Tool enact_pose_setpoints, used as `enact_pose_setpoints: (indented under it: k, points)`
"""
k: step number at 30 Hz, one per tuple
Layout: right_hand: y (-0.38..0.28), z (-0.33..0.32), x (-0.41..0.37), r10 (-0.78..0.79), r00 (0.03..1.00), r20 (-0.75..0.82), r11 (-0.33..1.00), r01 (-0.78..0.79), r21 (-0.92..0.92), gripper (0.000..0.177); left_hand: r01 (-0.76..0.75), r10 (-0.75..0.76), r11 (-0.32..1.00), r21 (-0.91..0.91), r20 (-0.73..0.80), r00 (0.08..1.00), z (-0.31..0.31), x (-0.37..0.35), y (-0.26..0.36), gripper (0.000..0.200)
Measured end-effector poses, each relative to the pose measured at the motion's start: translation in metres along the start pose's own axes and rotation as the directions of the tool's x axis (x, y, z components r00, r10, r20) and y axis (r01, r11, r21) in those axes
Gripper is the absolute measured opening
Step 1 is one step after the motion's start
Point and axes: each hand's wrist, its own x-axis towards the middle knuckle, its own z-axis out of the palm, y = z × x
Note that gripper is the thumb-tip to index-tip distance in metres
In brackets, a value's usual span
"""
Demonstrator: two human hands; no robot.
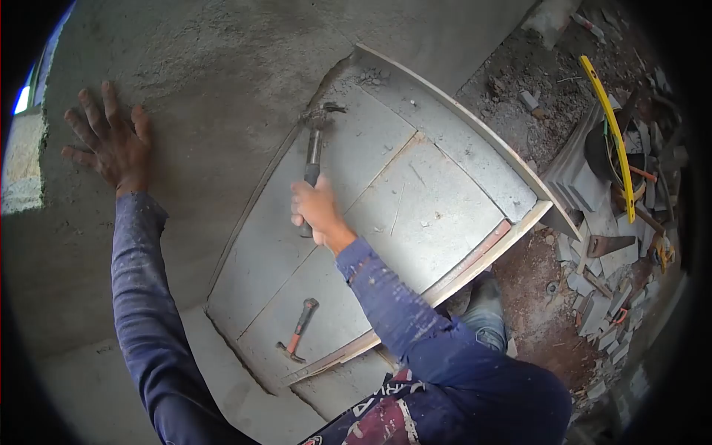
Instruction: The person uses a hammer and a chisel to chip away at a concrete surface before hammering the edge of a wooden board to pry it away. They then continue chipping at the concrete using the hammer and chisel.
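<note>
My left hand (111, 144) lies flat with spread fingers against the grey plastered wall (193, 133). In my right hand (317, 209) is a claw hammer (314, 148), gripped by its dark handle. Its metal head overlaps the seam where the wall meets the tiled slab (415, 200). Large pale tiles with thin joints make up the slab's top. On the near part of the slab rests a second, smaller hammer (300, 330) with an orange and black handle, its head toward me.
A raised border strip (475, 122) runs along the slab's far edge. A reddish strip (475, 252) lies by the front edge. On the dirt floor to the right are a yellow spirit level (614, 137), stacked tiles (582, 167), a handsaw (610, 245) and broken tile pieces (597, 315).
</note>
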Motion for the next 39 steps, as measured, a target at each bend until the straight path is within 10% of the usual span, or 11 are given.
enact_pose_setpoints:
  k: [5, 11, 13, 15, 16, 21, 27, 29, 32, 33, 39]
  points:
    - [-0.125, -0.001, -0.067, -0.536, 0.843, 0.054, 0.828, 0.537, -0.16, 0.023, 0.002, -0.002, 1.0, -0.002, 0.02, 1.0, 0.004, 0.001, -0.006, 0.068]
    - [-0.196, 0.003, -0.047, -0.891, -0.06, -0.451, 0.023, 0.984, -0.175, 0.021, 0.009, -0.009, 1.0, 0.011, 0.053, 0.999, 0.002, -0.005, -0.005, 0.068]
    - [-0.101, 0.02, 0.002, -0.777, 0.23, -0.586, 0.367, 0.922, -0.125, 0.027, 0.015, -0.016, 1.0, 0.012, 0.048, 0.999, 0.005, 0.001, -0.006, 0.068]
    - [-0.006, 0.021, 0.012, -0.286, 0.923, -0.257, 0.944, 0.225, -0.242, 0.031, 0.01, -0.01, 1.0, 0.001, 0.058, 0.998, 0.004, -0.002, -0.006, 0.069]
    - [0.006, 0.009, 0.012, 0.017, 0.997, -0.073, 0.993, -0.026, -0.119, 0.025, 0.005, -0.005, 1.0, -0.01, 0.06, 0.998, 0.003, -0.005, -0.005, 0.069]
    - [-0.097, -0.009, -0.065, -0.344, 0.936, 0.077, 0.918, 0.352, -0.184, 0.025, -0.006, 0.006, 1.0, -0.001, 0.05, 0.999, 0.007, -0.003, -0.009, 0.068]
    - [-0.196, -0.001, -0.066, -0.947, 0.062, -0.315, 0.113, 0.982, -0.149, 0.018, 0.041, -0.041, 0.999, -0.031, 0.004, 0.999, 0.004, -0.003, 0.006, 0.067]
    - [-0.151, 0.0, -0.018, -0.888, 0.054, -0.457, 0.131, 0.982, -0.138, 0.015, 0.037, -0.037, 0.999, -0.02, -0.001, 0.999, 0.006, -0.004, 0.007, 0.067]
    - [-0.022, 0.014, 0.027, -0.313, 0.927, -0.206, 0.95, 0.303, -0.08, 0.026, 0.025, -0.025, 1.0, -0.009, 0.013, 1.0, 0.002, -0.003, 0.005, 0.067]
    - [-0.018, 0.009, 0.028, -0.076, 0.997, -0.03, 0.995, 0.074, -0.064, 0.028, 0.019, -0.019, 1.0, -0.019, 0.014, 1.0, 0.003, -0.003, 0.006, 0.068]
    - [-0.119, -0.014, -0.062, -0.502, 0.864, -0.031, 0.865, 0.502, -0.015, 0.023, 0.022, -0.025, 0.998, 0.054, 0.071, 0.997, 0.007, -0.005, 0.0, 0.074]
